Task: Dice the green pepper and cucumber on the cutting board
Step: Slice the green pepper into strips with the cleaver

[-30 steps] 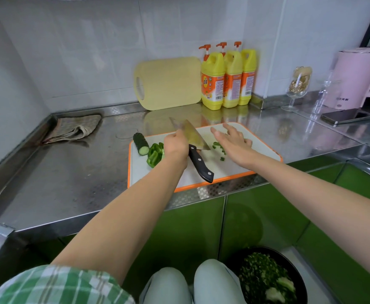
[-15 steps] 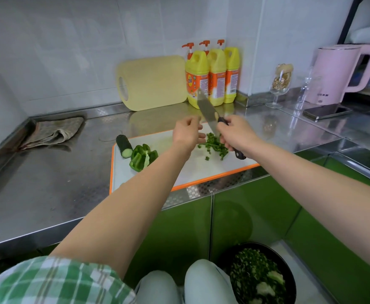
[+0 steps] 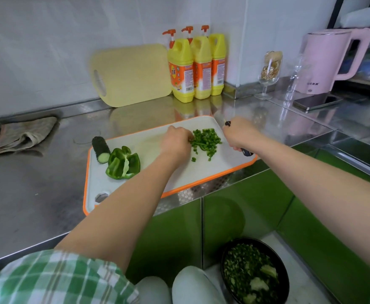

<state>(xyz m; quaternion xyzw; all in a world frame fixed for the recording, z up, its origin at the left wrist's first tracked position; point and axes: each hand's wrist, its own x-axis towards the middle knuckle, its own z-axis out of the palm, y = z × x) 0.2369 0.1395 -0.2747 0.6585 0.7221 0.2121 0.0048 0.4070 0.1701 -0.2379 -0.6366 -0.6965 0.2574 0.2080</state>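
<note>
Gathering pepper bits mid-frame w/ L hand pinching them, R hand gripping knife, best tuck fingertips & chop evenly.

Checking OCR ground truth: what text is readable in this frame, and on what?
Bottles: orange labels with print and barcodes, too blurred to read.
Kettle: small dark mark low on the front, too blurred to read.
No other text visible.
</note>
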